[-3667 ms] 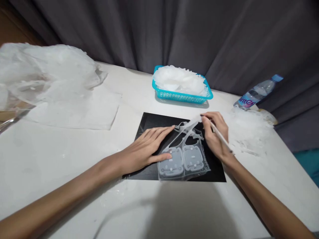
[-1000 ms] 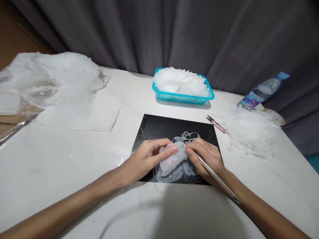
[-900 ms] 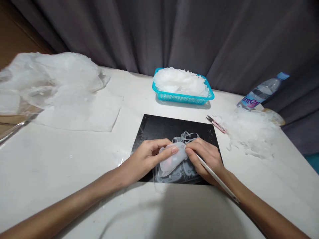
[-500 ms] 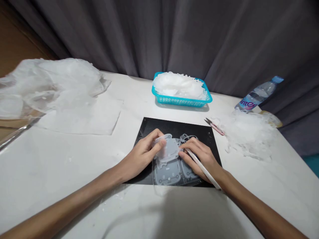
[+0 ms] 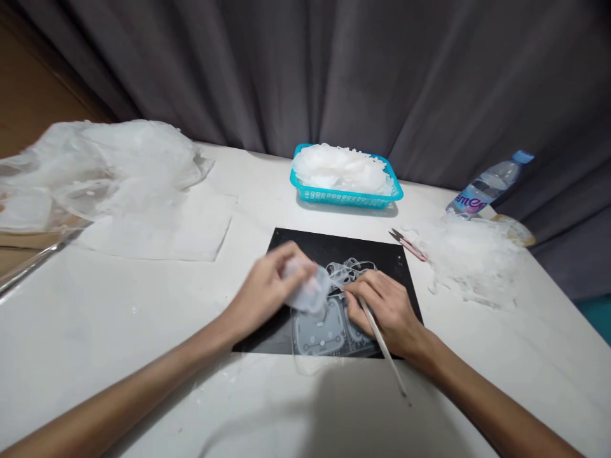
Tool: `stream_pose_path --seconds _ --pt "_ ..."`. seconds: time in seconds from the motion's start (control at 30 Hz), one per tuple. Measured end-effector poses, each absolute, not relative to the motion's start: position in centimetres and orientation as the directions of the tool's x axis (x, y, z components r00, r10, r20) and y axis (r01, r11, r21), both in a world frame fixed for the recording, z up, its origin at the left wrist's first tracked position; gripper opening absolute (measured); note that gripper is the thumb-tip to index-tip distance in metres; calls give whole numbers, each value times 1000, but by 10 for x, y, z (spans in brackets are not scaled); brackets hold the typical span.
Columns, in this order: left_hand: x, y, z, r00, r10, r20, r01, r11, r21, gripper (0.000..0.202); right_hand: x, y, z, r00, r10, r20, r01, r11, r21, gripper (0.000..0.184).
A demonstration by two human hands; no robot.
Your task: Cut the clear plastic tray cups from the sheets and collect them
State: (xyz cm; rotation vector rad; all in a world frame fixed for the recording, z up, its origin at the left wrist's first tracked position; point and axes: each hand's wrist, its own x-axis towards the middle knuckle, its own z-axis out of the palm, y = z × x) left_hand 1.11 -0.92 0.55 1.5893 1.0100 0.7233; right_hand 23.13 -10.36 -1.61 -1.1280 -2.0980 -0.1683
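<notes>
My left hand (image 5: 279, 280) pinches a translucent rounded-square plastic-like piece (image 5: 309, 294), blurred by motion, above a black mat (image 5: 258, 327). My right hand (image 5: 384, 312) is closed around a slim white tool (image 5: 382, 346), whose end sticks out toward me; its exact kind is unclear. The right fingertips are beside a tangle of thin clear trimmings (image 5: 346, 270), and I cannot tell whether they grip a strand. Under the hands lies a clear sheet with similar rounded pieces (image 5: 319, 331), partly hidden by my right hand.
A blue basket (image 5: 344, 198) heaped with white translucent pieces stands at the back. To the right are pink-handled thread snips (image 5: 413, 248), a pile of clear scraps (image 5: 477, 264) and a tilted water bottle (image 5: 491, 184). Plastic bags (image 5: 128, 159) cover the left side.
My left hand has moved slightly left and down with the rounded piece, away from the right hand. The white tool has swung, its free end now showing below the right hand.
</notes>
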Motion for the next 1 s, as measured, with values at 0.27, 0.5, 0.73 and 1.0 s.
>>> stream_pose_path --seconds 0.27,0.5,0.73,1.0 --pt "-3 10 15 297 952 -74 -14 82 997 29 236 -103 -20 -68 764 641 800 426 -423 12" --pt "4 -5 12 508 859 -67 -12 85 996 45 242 -101 -21 29 766 642 793 373 -482 6" --pt "7 -14 6 546 837 -41 110 -24 994 35 234 -97 -16 -237 722 650 761 553 -338 34" --pt "6 -19 10 645 762 -58 256 -145 956 24 228 -96 -21 -371 692 619 678 657 -329 8"
